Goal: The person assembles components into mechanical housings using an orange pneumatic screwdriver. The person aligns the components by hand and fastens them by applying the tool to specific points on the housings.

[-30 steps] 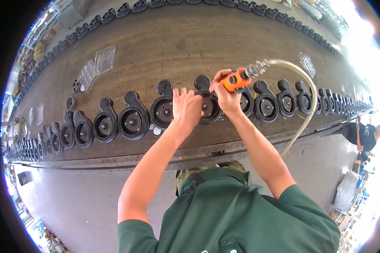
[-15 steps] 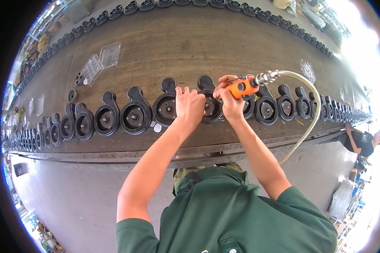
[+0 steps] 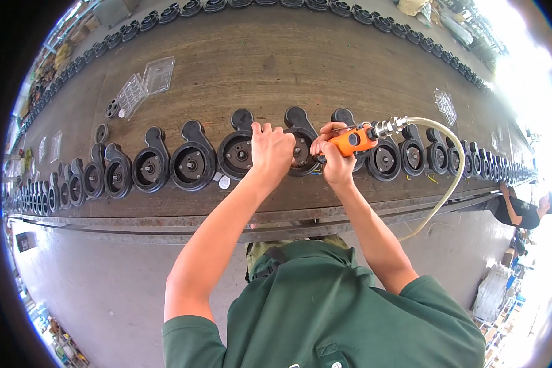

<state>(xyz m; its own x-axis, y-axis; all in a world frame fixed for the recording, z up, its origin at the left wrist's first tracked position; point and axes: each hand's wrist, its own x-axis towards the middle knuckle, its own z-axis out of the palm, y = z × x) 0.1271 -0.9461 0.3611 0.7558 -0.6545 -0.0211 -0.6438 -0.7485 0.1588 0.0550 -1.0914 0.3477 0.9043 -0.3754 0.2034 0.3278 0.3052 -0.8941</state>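
My right hand [image 3: 336,161] is wrapped round an orange air tool [image 3: 352,142], whose metal fitting and pale hose [image 3: 452,184] lead off to the right. The tool's front end points left at a black round housing [image 3: 297,118] with a raised knob-like end; its tip is mostly hidden by my fingers. Over the left side of that housing, my left hand [image 3: 272,150] is closed, fingers curled under. What they pinch is hidden. Just left of it stands another black housing [image 3: 232,156] with a bolt end at its centre, partly covered by my left hand.
A long row of similar black housings [image 3: 192,161] runs along the near side of the brown table [image 3: 257,73], and another row lines the far side. Clear plastic trays [image 3: 158,75] lie at the left. A person in dark clothes [image 3: 516,207] stands at the far right.
The orange air tool has come slightly nearer to me, its hose end lower. My left hand stays at the same housing. The whole view has shifted a little.
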